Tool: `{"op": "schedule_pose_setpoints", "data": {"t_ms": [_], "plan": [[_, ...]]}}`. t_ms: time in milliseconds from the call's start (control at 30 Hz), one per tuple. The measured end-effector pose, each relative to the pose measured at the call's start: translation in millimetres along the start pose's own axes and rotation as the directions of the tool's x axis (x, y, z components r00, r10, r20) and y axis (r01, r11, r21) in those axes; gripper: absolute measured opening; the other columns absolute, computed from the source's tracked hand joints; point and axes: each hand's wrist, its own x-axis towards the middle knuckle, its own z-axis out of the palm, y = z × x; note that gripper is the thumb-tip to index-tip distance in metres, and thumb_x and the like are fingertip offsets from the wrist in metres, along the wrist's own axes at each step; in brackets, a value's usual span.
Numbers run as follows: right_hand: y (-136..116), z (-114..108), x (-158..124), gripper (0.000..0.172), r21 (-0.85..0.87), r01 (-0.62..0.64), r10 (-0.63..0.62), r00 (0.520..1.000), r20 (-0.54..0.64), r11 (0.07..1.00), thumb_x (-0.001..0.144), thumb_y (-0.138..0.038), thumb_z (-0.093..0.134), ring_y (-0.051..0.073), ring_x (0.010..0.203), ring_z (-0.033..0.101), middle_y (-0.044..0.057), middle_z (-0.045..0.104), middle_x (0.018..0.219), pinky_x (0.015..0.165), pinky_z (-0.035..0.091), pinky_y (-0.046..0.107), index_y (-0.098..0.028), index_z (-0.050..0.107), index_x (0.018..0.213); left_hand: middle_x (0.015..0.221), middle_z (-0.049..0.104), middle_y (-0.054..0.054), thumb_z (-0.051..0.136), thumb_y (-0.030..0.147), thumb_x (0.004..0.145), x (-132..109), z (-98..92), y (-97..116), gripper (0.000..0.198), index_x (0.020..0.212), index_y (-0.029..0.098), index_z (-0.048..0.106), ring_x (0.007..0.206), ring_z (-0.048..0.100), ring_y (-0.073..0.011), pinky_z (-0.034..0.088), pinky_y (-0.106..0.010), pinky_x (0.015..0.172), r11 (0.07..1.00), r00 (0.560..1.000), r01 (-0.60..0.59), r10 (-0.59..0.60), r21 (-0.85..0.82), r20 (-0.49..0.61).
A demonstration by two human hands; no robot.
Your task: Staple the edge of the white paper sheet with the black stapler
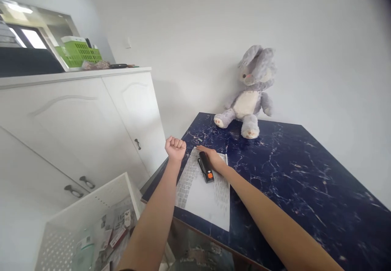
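A black stapler (205,167) with an orange patch at its near end lies on the printed paper (200,206). My right hand (214,157) rests over the paper's far edge, right beside the stapler. Its fingers stretch leftward past the stapler's far end, and its thumb is hidden from me. To the left of the stapler, my left hand (176,148) is closed in a fist, apart from it, with nothing showing in the fingers.
The dark blue marbled table (275,181) bears a grey plush rabbit (249,95) sitting against the wall. At lower left, a white open bin (128,185) holds boxes and plastic packaging. White cabinets (70,128) stand at left, with a green basket (81,53) on top.
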Motion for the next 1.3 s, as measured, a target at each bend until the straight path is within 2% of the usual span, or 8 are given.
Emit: {"op": "schedule_pose_setpoints", "data": {"t_ms": [333, 467, 567, 700, 800, 933, 1133, 1300], "plan": [[52, -60, -81, 0.035, 0.192, 0.117, -0.118, 0.993, -0.008, 0.974, 0.087, -0.021, 0.054, 0.027, 0.134, 0.054, 0.006, 0.063, 0.139, 0.117, 0.036, 0.044, -0.024, 0.073, 0.117, 0.051, 0.014, 0.006, 0.054, 0.027, 0.092, -11, 24.8, -25, 0.052, 0.056, 0.02, 0.016, 0.045, 0.023, -0.009, 0.029, -0.025, 0.048, 0.952, 0.937, 0.306, -0.305, 0.02, 0.172], [76, -91, -114, 0.035, 0.326, 0.006, 0.04, 0.99, -0.135, 0.945, 0.087, -0.027, 0.054, 0.027, 0.125, 0.06, 0.007, 0.069, 0.129, 0.109, 0.043, 0.045, -0.023, 0.072, 0.118, 0.056, 0.029, 0.004, 0.055, 0.034, 0.093, -17, 40.0, -43, 0.043, 0.058, 0.019, 0.036, 0.051, 0.033, -0.0093, 0.033, -0.024, 0.051, 0.923, 0.906, 0.303, -0.356, 0.237, 0.227], [68, -111, -132, 0.032, 0.304, -0.18, 0.257, 0.937, -0.236, 0.935, 0.093, -0.039, 0.047, 0.024, 0.102, 0.068, 0.007, 0.075, 0.106, 0.093, 0.05, 0.039, -0.02, 0.071, 0.104, 0.067, 0.048, 0.0, 0.055, 0.04, 0.093, -23, 59.2, -66, 0.032, 0.07, 0.018, 0.054, 0.061, 0.047, -0.0123, 0.04, -0.025, 0.057, 0.837, 0.902, 0.197, -0.359, 0.511, 0.24], [34, -113, -159, 0.036, 0.081, -0.299, 0.308, 0.939, -0.15, 0.951, 0.085, -0.054, 0.062, 0.021, 0.081, 0.063, 0.005, 0.07, 0.089, 0.072, 0.045, 0.031, -0.019, 0.065, 0.09, 0.098, 0.067, -0.006, 0.056, 0.031, 0.09, -39, 91.0, -116, 0.019, 0.093, 0.019, 0.07, 0.093, 0.061, -0.0214, 0.048, -0.034, 0.085, 0.463, 0.837, -0.205, -0.375, 0.862, 0.4], [17, -106, -173, 0.028, -0.068, -0.287, 0.277, 0.953, -0.125, 0.956, 0.077, -0.04, 0.07, 0.02, 0.077, 0.059, 0.007, 0.068, 0.089, 0.067, 0.041, 0.028, -0.017, 0.061, 0.091, 0.117, 0.066, -0.009, 0.049, 0.019, 0.09, -54, 104.8, -152, 0.027, 0.107, 0.02, 0.071, 0.112, 0.059, -0.0248, 0.041, -0.041, 0.104, 0.213, 0.787, -0.419, -0.398, 0.882, 0.47], [32, -129, -183, 0.014, 0.004, -0.405, 0.403, 0.908, -0.112, 0.914, 0.08, -0.032, 0.062, 0.017, 0.068, 0.056, 0.003, 0.065, 0.077, 0.061, 0.036, 0.027, -0.018, 0.06, 0.082, 0.135, 0.058, -0.013, 0.051, 0.019, 0.092, -68, 101.8, -169, 0.029, 0.118, 0.018, 0.064, 0.127, 0.05, -0.0299, 0.037, -0.047, 0.108, -0.029, 0.8, -0.472, -0.435, 0.881, 0.414], [89, -194, -208, 0.023, 0.264, -0.445, 0.493, 0.857, -0.153, 0.856, 0.079, -0.039, 0.065, 0.018, 0.07, 0.056, 0.001, 0.063, 0.077, 0.061, 0.036, 0.028, -0.019, 0.063, 0.089, 0.117, 0.059, -0.01, 0.057, 0.022, 0.093, -70, 100.8, -158, 0.013, 0.106, 0.019, 0.058, 0.111, 0.054, -0.0268, 0.042, -0.043, 0.097, -0.133, 0.765, -0.553, -0.473, 0.823, 0.437], [91, -197, -215, 0.03, 0.306, -0.422, 0.475, 0.871, -0.125, 0.853, 0.083, -0.048, 0.061, 0.017, 0.067, 0.051, 0.0, 0.059, 0.074, 0.059, 0.033, 0.028, -0.019, 0.062, 0.087, 0.107, 0.058, -0.009, 0.046, 0.014, 0.095, -68, 105.0, -154, 0.014, 0.103, 0.02, 0.055, 0.104, 0.054, -0.0252, 0.043, -0.041, 0.091, -0.174, 0.781, -0.562, -0.434, 0.809, 0.449]]}}
